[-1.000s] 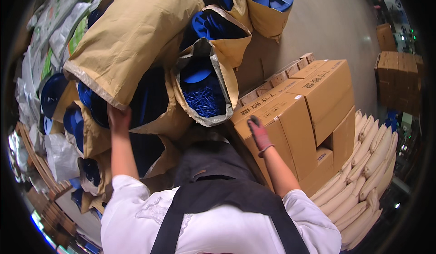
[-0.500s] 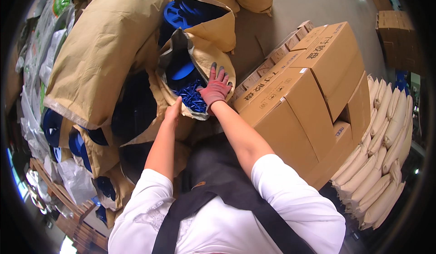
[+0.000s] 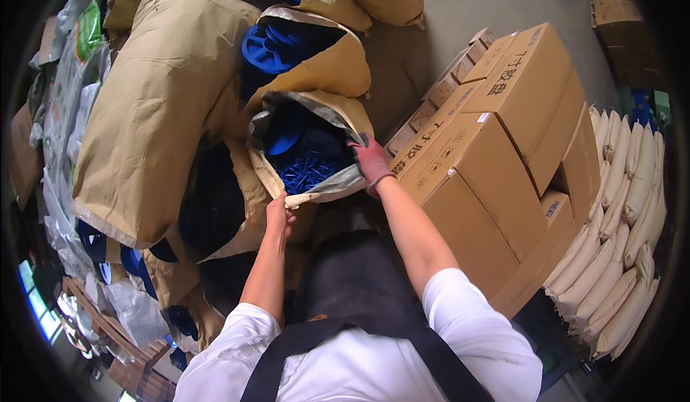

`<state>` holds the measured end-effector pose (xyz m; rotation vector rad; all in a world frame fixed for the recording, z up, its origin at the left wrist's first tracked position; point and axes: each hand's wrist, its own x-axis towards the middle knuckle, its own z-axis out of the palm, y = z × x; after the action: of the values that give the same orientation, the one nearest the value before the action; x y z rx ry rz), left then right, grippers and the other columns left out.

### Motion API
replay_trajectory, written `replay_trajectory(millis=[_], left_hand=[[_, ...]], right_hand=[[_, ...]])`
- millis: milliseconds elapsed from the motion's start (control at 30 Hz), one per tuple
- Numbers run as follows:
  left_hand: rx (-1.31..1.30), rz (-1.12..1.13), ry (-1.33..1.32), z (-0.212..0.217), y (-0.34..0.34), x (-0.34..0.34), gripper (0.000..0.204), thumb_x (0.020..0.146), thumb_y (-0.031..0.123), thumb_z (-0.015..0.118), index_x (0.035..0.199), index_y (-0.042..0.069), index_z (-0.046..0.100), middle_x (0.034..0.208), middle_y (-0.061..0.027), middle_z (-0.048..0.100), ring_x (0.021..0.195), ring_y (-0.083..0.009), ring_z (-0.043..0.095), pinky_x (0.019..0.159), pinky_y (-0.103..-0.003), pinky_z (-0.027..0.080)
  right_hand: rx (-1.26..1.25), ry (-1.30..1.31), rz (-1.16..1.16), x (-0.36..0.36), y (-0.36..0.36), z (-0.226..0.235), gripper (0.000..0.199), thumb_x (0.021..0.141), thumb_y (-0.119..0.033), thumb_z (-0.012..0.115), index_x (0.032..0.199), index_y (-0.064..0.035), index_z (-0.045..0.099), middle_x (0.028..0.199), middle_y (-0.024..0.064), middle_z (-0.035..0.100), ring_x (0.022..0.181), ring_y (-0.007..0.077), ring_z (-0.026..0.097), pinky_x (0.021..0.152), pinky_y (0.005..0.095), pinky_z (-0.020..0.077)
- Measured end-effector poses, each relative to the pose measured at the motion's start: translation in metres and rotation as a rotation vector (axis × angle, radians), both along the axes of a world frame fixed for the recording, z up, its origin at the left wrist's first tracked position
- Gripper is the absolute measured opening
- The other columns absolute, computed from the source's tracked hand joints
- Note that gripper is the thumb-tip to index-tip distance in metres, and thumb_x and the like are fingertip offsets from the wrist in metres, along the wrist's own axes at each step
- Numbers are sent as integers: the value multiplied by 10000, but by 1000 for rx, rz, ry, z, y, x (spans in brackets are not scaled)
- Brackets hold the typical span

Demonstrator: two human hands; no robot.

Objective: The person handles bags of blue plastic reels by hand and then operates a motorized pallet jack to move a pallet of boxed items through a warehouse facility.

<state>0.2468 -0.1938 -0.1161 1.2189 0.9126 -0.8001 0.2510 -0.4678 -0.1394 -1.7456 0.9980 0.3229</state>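
A brown paper sack (image 3: 329, 192) gapes toward me, its grey lining showing at the mouth. Inside lie many small blue plastic pieces (image 3: 307, 171) and a round blue disc (image 3: 284, 137). My bare left hand (image 3: 279, 216) pinches the sack's near rim at its left corner. On the right side, my right hand (image 3: 371, 159), in a red and grey glove, grips the rim, with some fingertips hidden over its edge. The mouth is stretched wide between both hands.
Cardboard boxes (image 3: 460, 179) are stacked at my right beside a wooden pallet (image 3: 435, 100). A large full sack (image 3: 154, 107) leans at left. Beyond the open sack, another holds blue reels (image 3: 273, 48). Pale filled bags (image 3: 611, 222) are piled far right.
My gloved right hand has moved from over the blue pieces to the right rim and closed on it. The sack's mouth is pulled wider, and my left hand has shifted slightly nearer.
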Motion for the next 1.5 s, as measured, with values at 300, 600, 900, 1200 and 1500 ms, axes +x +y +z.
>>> replay_trajectory(millis=[300,600,900,1200,1500], left_hand=[[-104,29,-79,53,-56,18,176,931,211,531,804,90,514,598,7,490,391,-61,346,338,-196,238],[32,-222,-216,26,-42,150,125,887,223,576,835,111,595,579,35,468,409,-63,359,357,-216,245],[233,-486,-248,18,-24,150,185,894,245,552,754,125,573,553,61,445,393,-66,332,368,-244,231],[163,-606,-217,16,-21,152,198,887,259,543,737,131,564,549,46,439,395,-86,331,370,-263,224],[235,-672,-404,-16,14,113,243,869,252,565,710,73,603,558,4,511,468,-103,435,442,-293,333]], right_hand=[[559,-441,-991,-107,-35,28,306,930,-230,511,1150,-30,582,942,28,628,830,153,571,738,270,455],[498,-301,-959,-38,-30,-33,117,854,-256,619,916,-160,593,647,-27,537,447,141,457,412,293,366],[518,-296,-793,-43,-10,9,553,791,-245,688,1245,4,495,1065,114,618,912,222,574,823,325,443],[410,-319,-720,-74,-28,2,371,819,-197,647,1129,-27,537,995,91,606,902,214,554,784,352,445],[120,-276,-706,-112,3,3,385,832,-123,590,1198,-23,524,1060,115,619,942,236,572,842,339,448]])
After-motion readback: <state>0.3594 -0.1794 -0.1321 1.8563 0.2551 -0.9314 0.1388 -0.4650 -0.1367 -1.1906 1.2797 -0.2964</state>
